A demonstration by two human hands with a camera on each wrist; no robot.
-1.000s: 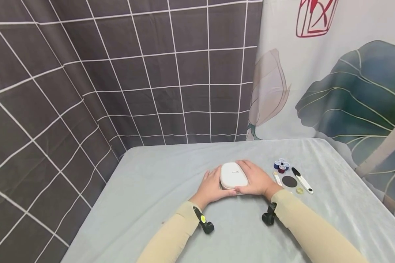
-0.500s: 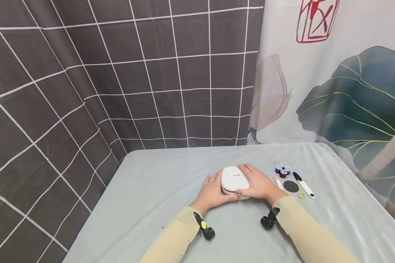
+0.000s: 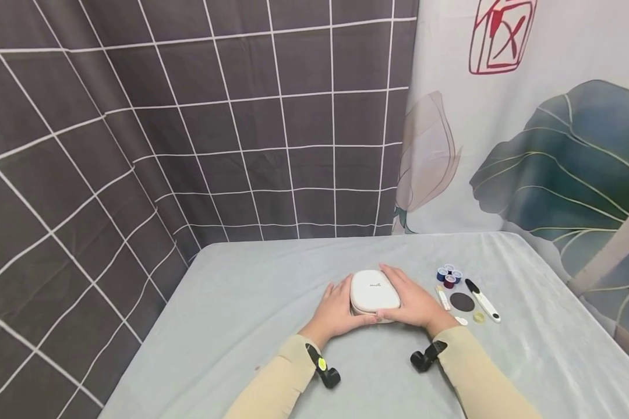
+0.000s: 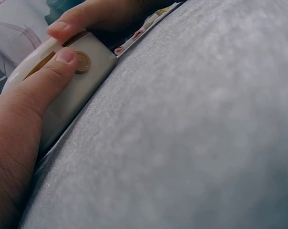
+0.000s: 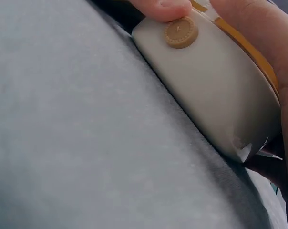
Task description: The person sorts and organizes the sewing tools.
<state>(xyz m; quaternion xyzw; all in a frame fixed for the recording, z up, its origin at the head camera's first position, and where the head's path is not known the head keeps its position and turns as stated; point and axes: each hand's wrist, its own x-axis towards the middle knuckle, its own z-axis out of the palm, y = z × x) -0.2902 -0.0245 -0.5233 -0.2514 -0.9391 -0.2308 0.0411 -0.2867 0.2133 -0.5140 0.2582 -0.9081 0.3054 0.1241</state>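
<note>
The white box [image 5: 196, 78] sits on the desk [image 3: 230, 337] between the two hands, directly in front of the person, and neither hand is nearer, since both touch it. The left hand [image 3: 338, 308] holds its left side and the right hand [image 3: 413, 299] its right, the fingers wrapped along the walls, though their far tips are partly hidden. The thumbs meet at the near face, and that is where the key relation lies: the left thumb [image 4: 51, 81] rests against the upper edge of the tan button [image 4: 84, 62], while the right thumb [image 4: 82, 21] lies just above, at the rim of the lid [image 3: 374, 290]. A yellowish band shows in the seam between lid and body. The lid is rounded; seen at this slant, I cannot tell which way the box is longer. Pale grey cloth covers the desk, lightly creased. To the right, well apart from the box, four spools [image 3: 449, 276] stand in a cluster, with a dark disc [image 3: 462, 301], a black-and-white tool [image 3: 483, 301], a yellow ring [image 3: 479, 317] and a narrow white strip [image 3: 442, 297] near them. A dark gridded curtain [image 3: 251, 122] hangs behind and to the left, a pale floral one [image 3: 445, 58] behind to the right.
</note>
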